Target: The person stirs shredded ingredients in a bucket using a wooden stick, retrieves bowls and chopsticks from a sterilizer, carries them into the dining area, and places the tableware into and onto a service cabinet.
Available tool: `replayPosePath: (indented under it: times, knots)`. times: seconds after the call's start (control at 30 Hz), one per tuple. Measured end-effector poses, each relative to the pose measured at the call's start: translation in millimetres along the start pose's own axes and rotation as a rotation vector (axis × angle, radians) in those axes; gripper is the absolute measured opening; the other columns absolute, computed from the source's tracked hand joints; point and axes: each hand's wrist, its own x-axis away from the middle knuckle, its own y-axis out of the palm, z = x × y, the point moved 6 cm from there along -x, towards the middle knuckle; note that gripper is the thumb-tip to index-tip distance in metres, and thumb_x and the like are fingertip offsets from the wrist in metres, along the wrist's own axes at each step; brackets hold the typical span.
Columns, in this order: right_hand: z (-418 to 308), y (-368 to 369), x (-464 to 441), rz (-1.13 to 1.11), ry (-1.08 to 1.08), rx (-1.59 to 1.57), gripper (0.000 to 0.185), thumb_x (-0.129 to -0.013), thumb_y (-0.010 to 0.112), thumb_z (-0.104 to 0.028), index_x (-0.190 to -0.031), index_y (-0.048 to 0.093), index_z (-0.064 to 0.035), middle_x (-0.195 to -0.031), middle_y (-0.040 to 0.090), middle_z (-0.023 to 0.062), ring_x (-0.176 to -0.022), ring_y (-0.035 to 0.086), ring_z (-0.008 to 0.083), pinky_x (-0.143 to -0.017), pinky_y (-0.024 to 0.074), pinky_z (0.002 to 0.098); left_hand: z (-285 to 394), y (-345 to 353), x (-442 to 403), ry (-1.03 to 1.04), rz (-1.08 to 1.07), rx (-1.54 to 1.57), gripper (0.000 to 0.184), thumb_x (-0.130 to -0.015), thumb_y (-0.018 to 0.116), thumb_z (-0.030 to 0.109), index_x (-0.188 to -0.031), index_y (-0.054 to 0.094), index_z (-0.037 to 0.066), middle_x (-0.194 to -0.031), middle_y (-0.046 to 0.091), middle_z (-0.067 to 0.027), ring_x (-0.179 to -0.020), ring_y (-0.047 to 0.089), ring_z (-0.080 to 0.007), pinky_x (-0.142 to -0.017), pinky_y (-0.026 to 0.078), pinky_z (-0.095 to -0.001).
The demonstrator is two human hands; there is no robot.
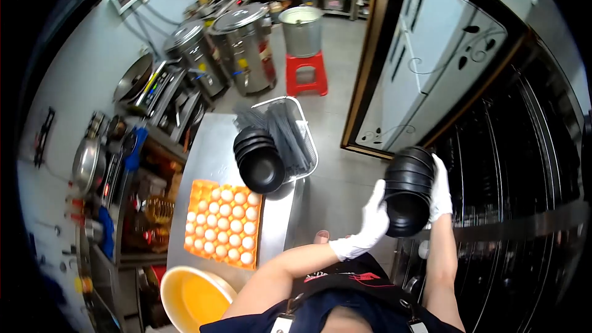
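A stack of black bowls (408, 188) is held between my two white-gloved hands, its open end tilted toward me. My left hand (370, 222) presses on the stack's left side, and my right hand (441, 191) grips its right side. On the steel table (213, 142) to the left, another stack of black bowls (261, 168) leans beside a white wire basket (313, 142) holding dark, long items. An orange tray of eggs (223, 225) lies nearer me on the same table.
A dark rack (499, 228) stands close on the right, beside a framed glass door (425, 68). Ahead, a pot (301, 32) rests on a red stool (306, 74) near steel boilers (243, 49). A bucket with orange contents (197, 299) stands at the lower left.
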Motion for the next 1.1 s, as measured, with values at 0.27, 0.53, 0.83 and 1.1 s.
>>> replayPosePath:
  times: [0.27, 0.53, 0.83, 1.1]
  knots:
    - [81.6, 137.4, -70.3, -0.451, 0.096, 0.121, 0.033, -0.093, 0.047, -0.035, -0.100, 0.063, -0.0074, -0.093, 0.064, 0.0029, -0.088, 0.058, 0.0133, -0.083, 0.0458, 0.0281, 41.6, -115.7, 2.7, 0.086, 0.493, -0.354, 0.051, -0.084, 0.041, -0.009, -0.134, 0.042, 0.000, -0.128, 0.050, -0.0249, -0.117, 0.051, -0.0306, -0.097, 0.038, -0.0305]
    - [145.7, 232.9, -127.1, -0.679, 0.496, -0.045, 0.035, -0.088, 0.050, -0.038, -0.093, 0.065, -0.0076, -0.088, 0.067, 0.0091, -0.077, 0.063, 0.0224, -0.076, 0.0525, 0.0355, 33.6, -176.0, -37.7, 0.280, 0.708, -0.433, 0.052, -0.081, 0.041, -0.012, -0.132, 0.043, -0.003, -0.126, 0.051, -0.0253, -0.118, 0.050, -0.0339, -0.101, 0.035, -0.0323]
    - [176.9, 278.5, -192.6, -0.682, 0.484, -0.001, 0.040, -0.088, 0.050, -0.040, -0.104, 0.063, -0.0060, -0.098, 0.066, 0.0123, -0.084, 0.062, 0.0255, -0.082, 0.0505, 0.0373, 12.9, -211.9, -87.8, 0.346, 0.730, -0.498, 0.061, -0.072, 0.037, -0.016, -0.132, 0.042, -0.004, -0.128, 0.048, -0.0262, -0.122, 0.046, -0.0367, -0.103, 0.034, -0.0344]
    - [206.0, 302.3, -241.9, -0.722, 0.469, 0.114, 0.038, -0.088, 0.052, -0.038, -0.108, 0.062, -0.0067, -0.102, 0.065, 0.0098, -0.092, 0.060, 0.0222, -0.085, 0.0482, 0.0342, 3.2, -208.4, -109.8, 0.293, 0.824, -0.603, 0.068, -0.066, 0.036, -0.016, -0.133, 0.041, -0.004, -0.132, 0.045, -0.0252, -0.124, 0.042, -0.0385, -0.104, 0.033, -0.0361]
